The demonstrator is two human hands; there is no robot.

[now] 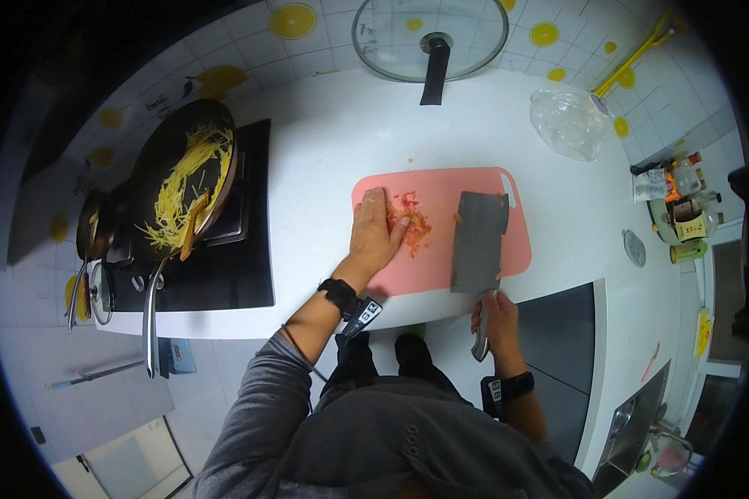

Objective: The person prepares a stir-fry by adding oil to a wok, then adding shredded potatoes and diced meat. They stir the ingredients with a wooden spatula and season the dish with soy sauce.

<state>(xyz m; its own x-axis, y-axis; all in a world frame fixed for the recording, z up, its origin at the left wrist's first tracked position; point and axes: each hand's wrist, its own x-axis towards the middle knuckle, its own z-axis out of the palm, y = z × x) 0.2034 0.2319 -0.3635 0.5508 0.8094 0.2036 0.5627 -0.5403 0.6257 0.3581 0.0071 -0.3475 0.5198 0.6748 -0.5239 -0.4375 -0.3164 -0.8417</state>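
Note:
My right hand point(500, 321) grips the handle of a cleaver point(478, 243). Its broad dark blade lies over the right part of a pink cutting board point(427, 274), with a few bits stuck along its left edge. Flat on the left part of the board rests my left hand point(373, 227), thumb spread from the fingers. Finely chopped red and orange pieces point(415, 227), which look like pepper or tomato, lie in a small heap against its thumb side.
To the left, a frying pan point(178, 125) with yellow shreds and a wooden spatula point(195, 227) stands on a black cooktop point(243, 287). A glass lid point(387, 59) leans on the back wall. A clear plastic bag point(565, 121) and several bottles point(686, 178) are at right, with a sink point(636, 405) nearer.

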